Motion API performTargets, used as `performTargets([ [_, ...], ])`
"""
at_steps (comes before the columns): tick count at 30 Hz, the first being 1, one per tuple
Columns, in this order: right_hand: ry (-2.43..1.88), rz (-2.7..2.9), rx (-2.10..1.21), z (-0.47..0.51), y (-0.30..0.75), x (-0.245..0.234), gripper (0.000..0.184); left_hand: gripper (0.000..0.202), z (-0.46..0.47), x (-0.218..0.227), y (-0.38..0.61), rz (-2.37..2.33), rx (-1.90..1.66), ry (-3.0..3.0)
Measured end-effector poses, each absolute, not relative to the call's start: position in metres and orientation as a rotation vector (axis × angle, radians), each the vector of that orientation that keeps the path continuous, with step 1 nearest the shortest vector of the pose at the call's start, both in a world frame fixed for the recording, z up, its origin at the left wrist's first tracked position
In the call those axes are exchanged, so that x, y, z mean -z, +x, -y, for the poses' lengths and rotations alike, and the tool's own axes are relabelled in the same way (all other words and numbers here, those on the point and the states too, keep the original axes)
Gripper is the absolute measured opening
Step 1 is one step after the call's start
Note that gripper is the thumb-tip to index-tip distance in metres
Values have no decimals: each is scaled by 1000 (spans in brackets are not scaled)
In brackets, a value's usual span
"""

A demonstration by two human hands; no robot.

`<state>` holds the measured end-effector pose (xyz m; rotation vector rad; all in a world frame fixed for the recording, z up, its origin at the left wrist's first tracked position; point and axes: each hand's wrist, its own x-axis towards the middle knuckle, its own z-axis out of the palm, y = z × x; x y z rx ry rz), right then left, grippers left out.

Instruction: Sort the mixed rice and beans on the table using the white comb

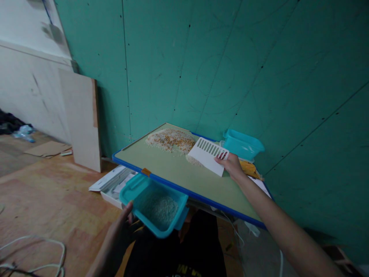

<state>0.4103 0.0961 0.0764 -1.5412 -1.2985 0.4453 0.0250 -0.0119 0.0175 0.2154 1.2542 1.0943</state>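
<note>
Pinches the near corner of a white slotted scraper (pixel 208 156) with the right hand (pixel 232 165), fingers closed narrow on it, just short of the grain pile (pixel 173 139). Holds a teal tub (pixel 152 206) of white grains in the left hand (pixel 121 227), thumb on the rim, other fingers seemingly curled underneath, hidden.

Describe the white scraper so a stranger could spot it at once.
Start at the green-topped table with the blue rim, against the teal wall. Beside the grain pile, the right hand holds a scraper. Unlike the teal tub behind it, it is flat and white, with a row of slots along its far edge.
</note>
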Motion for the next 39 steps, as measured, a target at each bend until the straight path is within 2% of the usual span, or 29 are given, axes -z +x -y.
performTargets([
  [20, -1514, 1340, -520, -120, 366, -87, 23, 50, 12, -11, 23, -1241, -1089, 213],
  [27, -1461, 1422, -606, -124, 353, -87, 30, 57, 3, 20, 18, -1228, -1093, 239],
  [33, -1390, 1522, -602, -119, 331, -85, 23, 58, -6, 49, 9, -1202, -1060, 258],
  [39, -1407, 1667, -452, -124, 311, -79, 15, 56, -3, 48, 5, -1117, -1046, 315],
])
